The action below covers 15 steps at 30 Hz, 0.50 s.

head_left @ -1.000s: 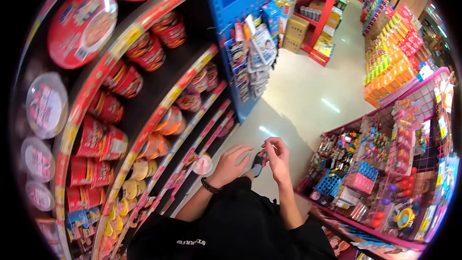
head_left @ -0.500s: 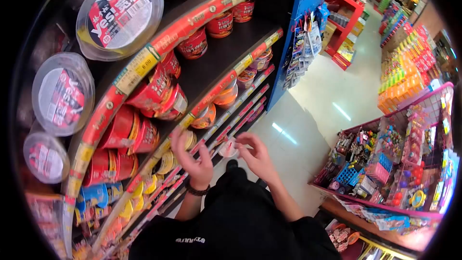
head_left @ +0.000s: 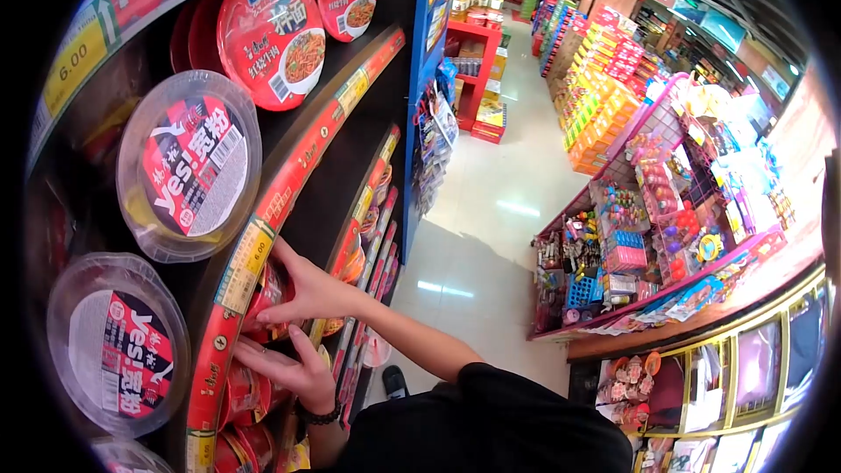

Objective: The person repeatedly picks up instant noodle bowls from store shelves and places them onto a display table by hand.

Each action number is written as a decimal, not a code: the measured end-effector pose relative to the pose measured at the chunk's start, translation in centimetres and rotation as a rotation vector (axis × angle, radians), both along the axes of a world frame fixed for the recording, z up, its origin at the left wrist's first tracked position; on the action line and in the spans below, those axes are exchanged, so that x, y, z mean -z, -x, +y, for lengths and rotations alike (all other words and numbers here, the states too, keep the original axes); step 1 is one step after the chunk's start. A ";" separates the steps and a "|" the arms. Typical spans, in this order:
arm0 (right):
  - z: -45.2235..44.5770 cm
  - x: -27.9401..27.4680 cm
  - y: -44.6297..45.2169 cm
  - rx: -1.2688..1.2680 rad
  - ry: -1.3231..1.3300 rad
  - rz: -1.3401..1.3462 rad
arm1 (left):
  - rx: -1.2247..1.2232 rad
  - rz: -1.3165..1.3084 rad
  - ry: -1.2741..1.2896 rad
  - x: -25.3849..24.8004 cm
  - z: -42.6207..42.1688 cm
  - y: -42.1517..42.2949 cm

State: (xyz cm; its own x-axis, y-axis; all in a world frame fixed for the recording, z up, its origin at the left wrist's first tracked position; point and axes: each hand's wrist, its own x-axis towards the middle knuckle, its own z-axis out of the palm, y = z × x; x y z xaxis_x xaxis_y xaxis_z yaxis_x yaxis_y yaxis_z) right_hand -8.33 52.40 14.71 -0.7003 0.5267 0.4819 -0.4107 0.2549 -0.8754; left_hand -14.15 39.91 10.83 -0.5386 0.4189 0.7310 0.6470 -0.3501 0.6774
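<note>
On the shelf at my left, red instant noodle cups stand behind a curved price rail (head_left: 229, 320). My right hand (head_left: 311, 287) reaches across and closes on a red instant noodle cup (head_left: 268, 287), thumb at its near side; the other fingertips are partly hidden behind the rail. Just below, my left hand (head_left: 302, 374), with a dark beaded bracelet at the wrist, has its fingers stretched into the shelf and its thumb apart. Its fingertips lie beside the cups and partly out of sight. More red noodle cups (head_left: 245, 392) sit under it.
Clear-lidded noodle bowls (head_left: 188, 166) and large red noodle bowls (head_left: 273, 39) stand on the shelf above. A blue shelf end panel (head_left: 420, 61) is ahead. To the right are a pink wire bin (head_left: 604, 324) of small goods and a tiled aisle floor (head_left: 473, 245).
Both hands have moved from in front of my body to the red cups on the shelf. The right hand has closed on one. The view has shifted, showing more of the upper shelf.
</note>
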 end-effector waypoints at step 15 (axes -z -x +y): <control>-7.6 3.1 -15.2 0.656 0.175 0.175 | 0.447 0.221 0.071 -0.8 -2.0 -6.1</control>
State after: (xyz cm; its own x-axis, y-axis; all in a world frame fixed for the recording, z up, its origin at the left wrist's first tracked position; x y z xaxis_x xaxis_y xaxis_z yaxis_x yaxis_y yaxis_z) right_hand 6.89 44.80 11.65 -0.1309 0.8944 0.4277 -0.3588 0.3594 -0.8614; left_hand -8.05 37.88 11.65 -0.1309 0.6262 0.7686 0.5752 -0.5835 0.5733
